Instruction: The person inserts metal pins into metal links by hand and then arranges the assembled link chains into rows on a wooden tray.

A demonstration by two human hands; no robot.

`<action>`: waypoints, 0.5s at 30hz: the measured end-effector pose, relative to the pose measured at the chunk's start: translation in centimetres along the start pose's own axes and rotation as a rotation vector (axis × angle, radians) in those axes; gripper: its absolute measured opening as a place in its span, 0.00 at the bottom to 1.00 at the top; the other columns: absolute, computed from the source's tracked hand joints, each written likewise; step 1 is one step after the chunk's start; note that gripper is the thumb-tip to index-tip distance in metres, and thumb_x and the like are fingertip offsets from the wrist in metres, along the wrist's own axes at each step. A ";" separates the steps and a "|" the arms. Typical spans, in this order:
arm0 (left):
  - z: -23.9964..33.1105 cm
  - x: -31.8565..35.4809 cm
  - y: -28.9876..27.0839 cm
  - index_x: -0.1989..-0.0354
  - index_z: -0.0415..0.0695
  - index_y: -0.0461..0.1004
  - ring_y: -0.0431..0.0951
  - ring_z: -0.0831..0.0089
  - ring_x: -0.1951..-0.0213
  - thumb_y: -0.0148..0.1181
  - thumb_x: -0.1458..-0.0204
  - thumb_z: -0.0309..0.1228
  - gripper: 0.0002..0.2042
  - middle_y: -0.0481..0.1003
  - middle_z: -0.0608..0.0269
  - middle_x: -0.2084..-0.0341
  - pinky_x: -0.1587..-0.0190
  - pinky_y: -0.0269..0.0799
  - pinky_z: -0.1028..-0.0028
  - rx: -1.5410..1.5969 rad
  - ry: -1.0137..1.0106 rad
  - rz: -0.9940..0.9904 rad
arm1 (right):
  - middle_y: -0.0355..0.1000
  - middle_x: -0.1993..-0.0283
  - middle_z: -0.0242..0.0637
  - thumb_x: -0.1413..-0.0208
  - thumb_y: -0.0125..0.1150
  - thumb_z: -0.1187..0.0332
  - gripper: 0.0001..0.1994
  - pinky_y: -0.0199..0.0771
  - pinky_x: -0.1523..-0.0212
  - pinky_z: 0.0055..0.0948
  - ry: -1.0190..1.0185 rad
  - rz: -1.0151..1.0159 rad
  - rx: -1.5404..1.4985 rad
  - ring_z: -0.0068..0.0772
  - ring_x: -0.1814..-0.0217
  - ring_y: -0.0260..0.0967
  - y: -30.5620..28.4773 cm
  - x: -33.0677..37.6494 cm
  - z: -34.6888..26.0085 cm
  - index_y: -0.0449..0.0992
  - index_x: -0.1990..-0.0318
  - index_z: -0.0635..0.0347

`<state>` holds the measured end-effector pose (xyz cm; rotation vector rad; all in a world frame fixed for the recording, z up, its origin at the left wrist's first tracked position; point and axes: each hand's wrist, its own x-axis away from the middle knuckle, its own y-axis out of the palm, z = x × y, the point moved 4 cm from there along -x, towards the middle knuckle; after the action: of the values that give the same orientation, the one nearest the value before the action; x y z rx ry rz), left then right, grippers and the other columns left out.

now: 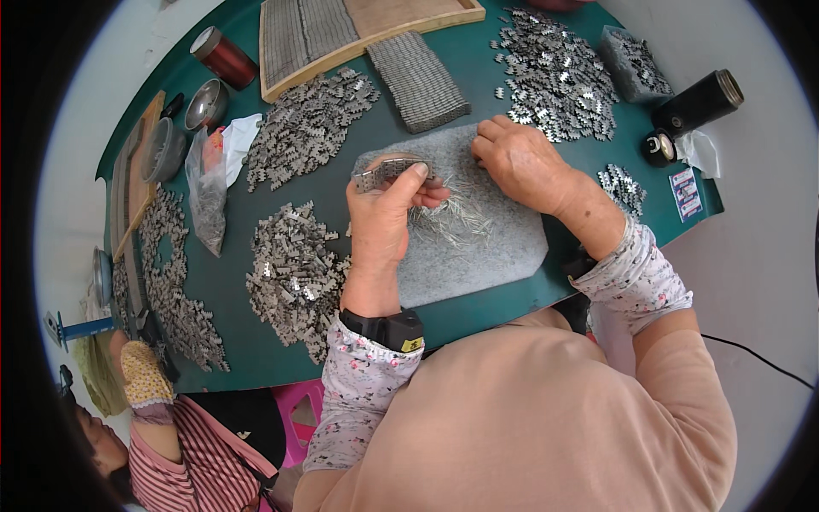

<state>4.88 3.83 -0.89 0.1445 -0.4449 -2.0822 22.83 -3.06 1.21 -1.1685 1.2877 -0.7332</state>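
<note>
My left hand (381, 213) is closed on a short metal link band (392, 168), thumb on top, over the grey felt mat (499, 260). Many thin silvery pins (456, 220) lie scattered on the mat, just right of that hand. My right hand (522, 162) is at the mat's upper right edge, its fingers curled and pressed together; whatever is between the fingertips is hidden. Beyond the mat lies a stack of finished link strips (420, 78). Loose metal links (294, 273) are heaped left of my left hand, and another heap of links (559, 77) lies beyond my right.
A wooden tray (388, 43) of strips stands at the back. On the left are a red canister (223, 58), a metal bowl (206, 104) and a plastic bag (206, 200); on the right, a black flask (699, 102). A co-worker's sleeve (147, 373) shows at lower left.
</note>
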 end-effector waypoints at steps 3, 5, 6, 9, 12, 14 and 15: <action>0.1 0.1 0.5 0.63 0.33 0.76 0.84 0.61 0.72 0.60 0.44 0.22 0.05 0.80 0.50 0.73 0.71 0.80 0.71 -0.032 -0.009 0.003 | 0.74 0.63 0.41 0.53 0.60 0.77 0.04 0.77 0.60 0.40 0.049 -0.017 -0.011 0.46 0.61 0.74 0.0 0.3 -0.2 0.75 0.68 0.64; 0.0 0.3 0.6 0.62 0.32 0.76 0.84 0.61 0.71 0.59 0.44 0.22 0.05 0.80 0.50 0.72 0.70 0.81 0.70 -0.049 -0.019 0.014 | 0.76 0.62 0.47 0.50 0.60 0.80 0.06 0.78 0.60 0.36 0.169 0.154 -0.383 0.46 0.62 0.76 -0.8 0.3 -0.2 0.75 0.63 0.66; 0.0 0.3 0.7 0.62 0.32 0.76 0.84 0.63 0.71 0.60 0.44 0.22 0.06 0.80 0.51 0.72 0.69 0.81 0.72 -0.029 -0.015 0.000 | 0.76 0.62 0.47 0.50 0.60 0.80 0.06 0.78 0.60 0.36 0.166 0.154 -0.386 0.46 0.62 0.76 -1.1 0.2 -0.6 0.75 0.63 0.66; -0.1 0.4 0.8 0.61 0.32 0.76 0.84 0.65 0.71 0.60 0.44 0.23 0.06 0.80 0.52 0.73 0.68 0.81 0.74 -0.013 -0.017 -0.022 | 0.76 0.61 0.36 0.42 0.60 0.77 0.06 0.75 0.62 0.25 0.287 0.171 -0.725 0.26 0.64 0.74 -1.6 -0.5 -1.5 0.75 0.57 0.65; -0.2 0.4 1.2 0.61 0.32 0.76 0.84 0.66 0.71 0.60 0.44 0.22 0.06 0.80 0.53 0.72 0.68 0.81 0.74 -0.004 -0.012 -0.035 | 0.76 0.64 0.33 0.41 0.63 0.74 0.07 0.75 0.61 0.23 0.428 0.217 -1.188 0.19 0.63 0.72 -0.4 -0.8 -1.5 0.76 0.57 0.67; -0.2 0.4 1.2 0.60 0.31 0.77 0.84 0.66 0.71 0.60 0.44 0.22 0.06 0.80 0.53 0.72 0.68 0.81 0.75 0.002 -0.002 -0.029 | 0.74 0.64 0.27 0.40 0.63 0.72 0.07 0.74 0.63 0.21 0.375 0.246 -1.303 0.13 0.63 0.68 0.5 -1.1 -1.6 0.76 0.58 0.67; -0.2 0.4 1.3 0.61 0.31 0.77 0.84 0.66 0.71 0.60 0.44 0.22 0.06 0.80 0.53 0.72 0.68 0.81 0.75 -0.002 -0.001 -0.039 | 0.74 0.64 0.27 0.40 0.63 0.72 0.07 0.74 0.63 0.21 0.373 0.245 -1.304 0.13 0.63 0.68 0.5 -1.0 -1.5 0.76 0.58 0.67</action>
<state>5.76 2.87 -0.57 0.1519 -0.4444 -2.1214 21.06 -2.32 1.22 -1.8518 2.2972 0.2065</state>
